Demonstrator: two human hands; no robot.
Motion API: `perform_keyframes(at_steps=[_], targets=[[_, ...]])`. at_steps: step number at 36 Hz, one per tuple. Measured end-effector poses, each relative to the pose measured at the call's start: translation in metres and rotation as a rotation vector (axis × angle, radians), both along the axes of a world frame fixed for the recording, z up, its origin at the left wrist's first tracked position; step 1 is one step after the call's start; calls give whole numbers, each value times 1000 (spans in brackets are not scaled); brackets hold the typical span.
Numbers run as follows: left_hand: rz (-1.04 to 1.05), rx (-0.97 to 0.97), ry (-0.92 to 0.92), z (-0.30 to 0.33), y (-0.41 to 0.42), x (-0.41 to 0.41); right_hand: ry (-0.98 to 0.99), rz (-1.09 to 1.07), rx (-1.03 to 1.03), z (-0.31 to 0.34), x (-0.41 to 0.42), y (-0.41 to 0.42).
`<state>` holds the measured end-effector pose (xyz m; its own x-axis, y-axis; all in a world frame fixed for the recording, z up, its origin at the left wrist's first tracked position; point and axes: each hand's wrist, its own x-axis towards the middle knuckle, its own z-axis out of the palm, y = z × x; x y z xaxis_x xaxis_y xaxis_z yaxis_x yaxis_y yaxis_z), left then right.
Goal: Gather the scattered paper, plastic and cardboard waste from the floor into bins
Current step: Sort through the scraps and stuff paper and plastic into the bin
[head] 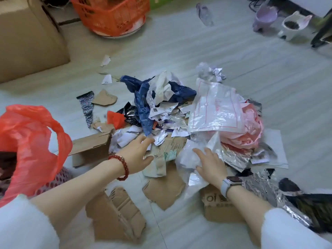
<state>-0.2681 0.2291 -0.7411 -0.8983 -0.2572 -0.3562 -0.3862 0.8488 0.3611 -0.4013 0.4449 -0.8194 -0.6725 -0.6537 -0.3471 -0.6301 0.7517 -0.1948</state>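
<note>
- The left hand [139, 151], fingers spread and nearly straight, rests palm-down on the near-left edge of the waste pile [181, 112], holding nothing.
- The right hand [210, 164], fingers relaxed and spread, presses on white crumpled plastic [188, 159] at the pile's near edge.
- One red plastic bag [30, 137] gapes left of the pile.
- Three torn cardboard pieces [116, 212] lie nearer than the pile.

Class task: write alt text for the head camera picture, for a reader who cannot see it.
A person's left hand and right hand, fingers spread, reach into a pile of torn paper, plastic and cardboard on a pale floor. A red plastic bag gapes open at the left, with an orange basket and a cardboard box beyond.
</note>
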Motion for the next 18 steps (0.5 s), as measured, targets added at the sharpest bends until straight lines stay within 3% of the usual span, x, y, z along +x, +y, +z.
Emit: perform_keyframes(at_steps=[3,6,13,18], targets=[[47,149,57,2,4,-4,17,-44,-198,16,-6,1],[100,400,137,-3,14,-13,-106,-126,-440,45,-3,-3],[101,822,244,-14,35,-18,-795,-432,-789,75,36,-34],[199,777,354,-21,38,-9,-1399,-584,-1039,60,48,-47]])
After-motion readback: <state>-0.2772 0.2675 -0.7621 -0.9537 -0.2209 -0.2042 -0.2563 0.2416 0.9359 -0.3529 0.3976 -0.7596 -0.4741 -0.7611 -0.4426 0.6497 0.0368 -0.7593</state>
